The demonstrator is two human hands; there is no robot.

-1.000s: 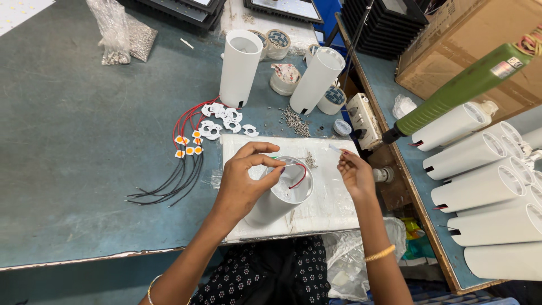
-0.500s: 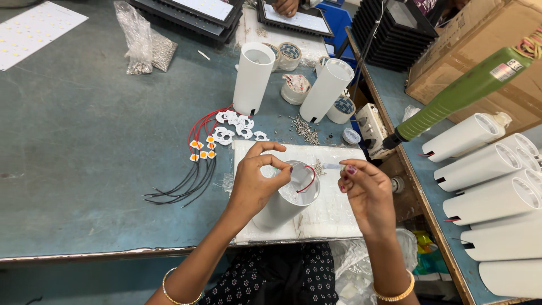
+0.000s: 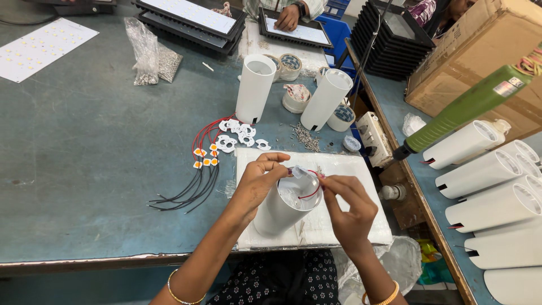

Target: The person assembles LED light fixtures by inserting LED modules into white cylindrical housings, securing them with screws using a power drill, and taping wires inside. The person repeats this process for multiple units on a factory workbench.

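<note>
Left hand point(image 3: 257, 183) and right hand point(image 3: 347, 209) are both pinching a small clear part point(image 3: 298, 171), hard to identify, at the rim of the white cylindrical lamp housing point(image 3: 285, 206) between them. Its base is lying hidden behind the wrists on a white foam pad point(image 3: 344, 169); bare desk point(image 3: 84, 169) is lying leftward.

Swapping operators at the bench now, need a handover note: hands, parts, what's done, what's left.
Left hand grips the rim of the white cylinder housing, which stands on the white foam pad. Right hand pinches at the same rim, where a small clear piece is held between both hands' fingertips. Red wire loops inside the housing's open top.
Done: wire is in the housing. Finished-looking housings lie at the right.
Left: two housings stand empty behind; wired LED chips and white holders wait left of the pad.
</note>
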